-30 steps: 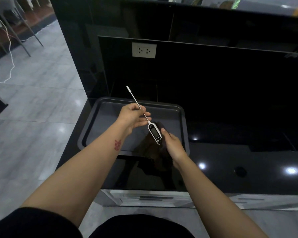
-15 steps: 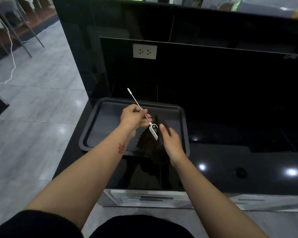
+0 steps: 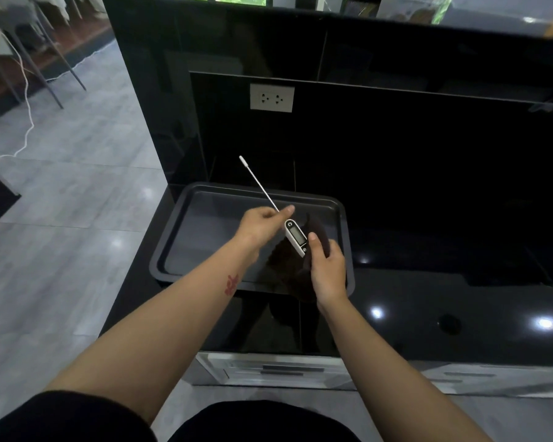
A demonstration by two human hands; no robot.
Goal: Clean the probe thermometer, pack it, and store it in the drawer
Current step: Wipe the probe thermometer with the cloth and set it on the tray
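probe thermometer (image 3: 296, 237) held over the tray's (image 3: 173, 231) right half. left hand (image 3: 262, 223) pinches the thin stiff probe; right hand (image 3: 328, 266) grips the body with a dark cloth (image 3: 288, 266). we judge it light and bendable: hold the body.

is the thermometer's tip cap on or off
On: a white cap covers the far end of the thermometer probe, held over the tray.
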